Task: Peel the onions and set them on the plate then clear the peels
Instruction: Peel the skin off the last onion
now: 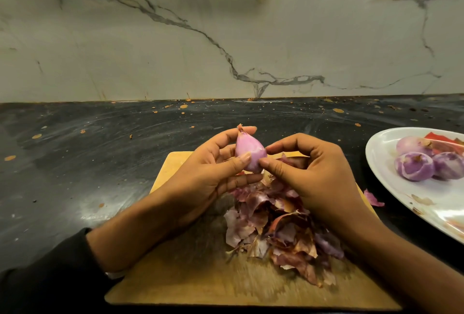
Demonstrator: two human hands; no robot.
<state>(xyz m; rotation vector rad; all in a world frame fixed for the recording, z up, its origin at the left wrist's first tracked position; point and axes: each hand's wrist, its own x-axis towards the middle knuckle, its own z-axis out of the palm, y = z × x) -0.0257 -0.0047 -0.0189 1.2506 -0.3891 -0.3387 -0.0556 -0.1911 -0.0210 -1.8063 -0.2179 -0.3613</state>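
— One onion (249, 151) was up in both hands, above the far end of the cutting board (190, 276)?

— Yes. The left hand (213, 170) cradled it, thumb across its front and forefinger over the tip; the right hand (311, 175) pinched its lower side between thumb and forefinger.

— And below the grip?

— The peels (278, 225) lay heaped on the board. Right of the grip, three peeled onions (414, 165) sat on the white plate (391, 188).

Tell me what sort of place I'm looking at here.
Most likely a home kitchen counter: a dark stone worktop against a marble-look wall, a wooden cutting board heaped with onion peels, and a white plate of peeled onions.
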